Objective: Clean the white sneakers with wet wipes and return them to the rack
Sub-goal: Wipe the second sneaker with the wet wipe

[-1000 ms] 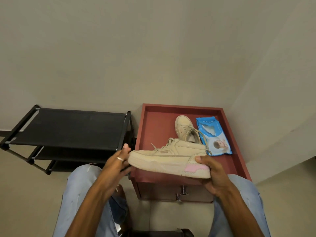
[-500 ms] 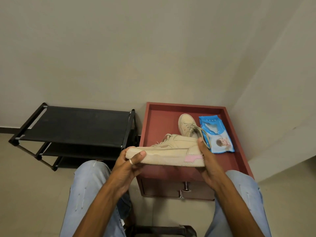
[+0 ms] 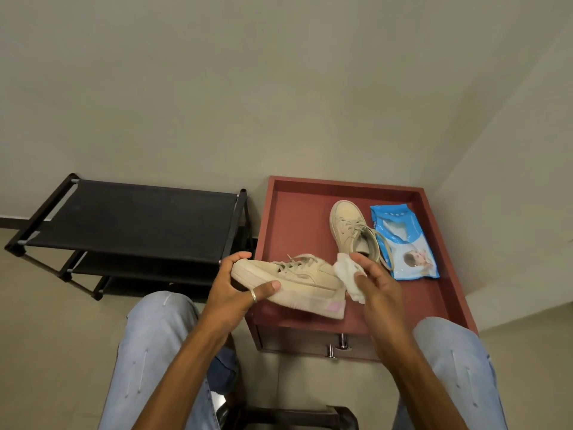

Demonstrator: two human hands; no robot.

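Left hand [image 3: 238,287] gripping toe end of cream low-top sneaker with pink heel patch [image 3: 297,282], holding it sideways at frame centre, over front edge of red-brown wooden tray-top cabinet [image 3: 297,218]. Right hand [image 3: 372,283] pinching crumpled white wet wipe [image 3: 348,277] against sneaker's heel collar. Second cream sneaker [image 3: 350,234] lying on cabinet, blue wipes pack [image 3: 403,243] just beside it. Black fabric-shelf rack [image 3: 133,218] sitting left of frame.

A red cabinet [image 3: 297,218] with a metal drawer handle [image 3: 331,351] stands against the wall [image 3: 279,88].
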